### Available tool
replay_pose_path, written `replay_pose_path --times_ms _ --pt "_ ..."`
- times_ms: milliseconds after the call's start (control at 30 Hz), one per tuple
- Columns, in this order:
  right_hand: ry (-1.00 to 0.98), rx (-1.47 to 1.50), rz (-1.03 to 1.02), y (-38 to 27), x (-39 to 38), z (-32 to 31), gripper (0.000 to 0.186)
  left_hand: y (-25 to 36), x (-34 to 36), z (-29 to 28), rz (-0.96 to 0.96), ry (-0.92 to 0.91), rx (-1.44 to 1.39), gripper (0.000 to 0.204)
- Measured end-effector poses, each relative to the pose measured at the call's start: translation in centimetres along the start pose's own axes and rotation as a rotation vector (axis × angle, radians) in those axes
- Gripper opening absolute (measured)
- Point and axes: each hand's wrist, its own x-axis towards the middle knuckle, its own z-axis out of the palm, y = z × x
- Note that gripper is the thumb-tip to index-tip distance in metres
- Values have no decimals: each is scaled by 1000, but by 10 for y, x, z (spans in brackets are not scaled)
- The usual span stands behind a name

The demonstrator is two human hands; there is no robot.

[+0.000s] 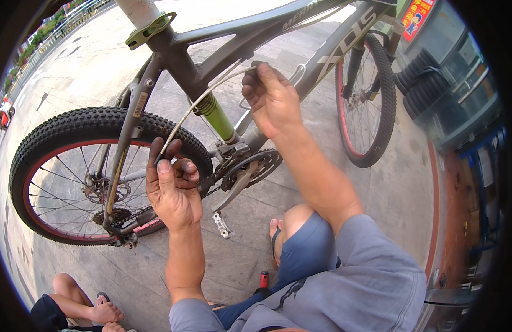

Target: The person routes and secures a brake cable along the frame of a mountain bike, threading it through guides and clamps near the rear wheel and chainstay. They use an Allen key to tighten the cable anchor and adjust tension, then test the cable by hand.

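"What takes up the most room?"

"The paved ground (233, 265), and standing on it a dark bicycle (178, 58), side-on to the person. Its knobbly rear wheel (62, 123) with a red rim is at the left; the front wheel (386, 83) is farther off, at the right."

"Anything around it?"

"A stack of black tyres (425, 83) beyond the front wheel, and another person's bare legs (73, 304) at the lower left. Back on the bicycle, there is a green tube section (216, 119) above the chainring (273, 160)."

"And the hands?"

"Both are raised in front of the frame, well apart, with darkly smudged fingers. The right hand (275, 105) is higher, its thumb and fingertips pinched together on the upper end of a pale cable (192, 106). The left hand (174, 193) is lower, before the rear wheel, thumb and forefinger closed on the cable's dark lower end."

"So where does the cable run?"

"In a gentle arc between the two hands, crossing in front of the frame, just left of the green section."

"Smaller things?"

"A metal pedal (222, 226) hangs below the chainring, and a small red cylinder (264, 279) is beside the person's shorts (308, 249). I can't tell what it is."
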Motion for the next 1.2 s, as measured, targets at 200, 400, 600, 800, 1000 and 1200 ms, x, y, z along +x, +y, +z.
replay_pose_path --times_ms 200,400,600,800,1000,1200 --pt "-68 2 -26 4 3 -1 12 1 18 13 -21 71 -180 30" --pt "-37 -29 -20 2 6 -3 11 3 31 16 -95 70 -206 28" --pt "-47 13 -13 2 7 4 12 5 40 17 -71 34 -200 31" --pt "36 -35 -15 0 3 13 17 0 36 12 4 -14 -114 36" --pt "90 -114 -92 -1 2 20 20 -2 35 8 49 -18 18 34" --pt "65 -97 -88 4 2 18 21 -1 33 9 76 3 55 34"
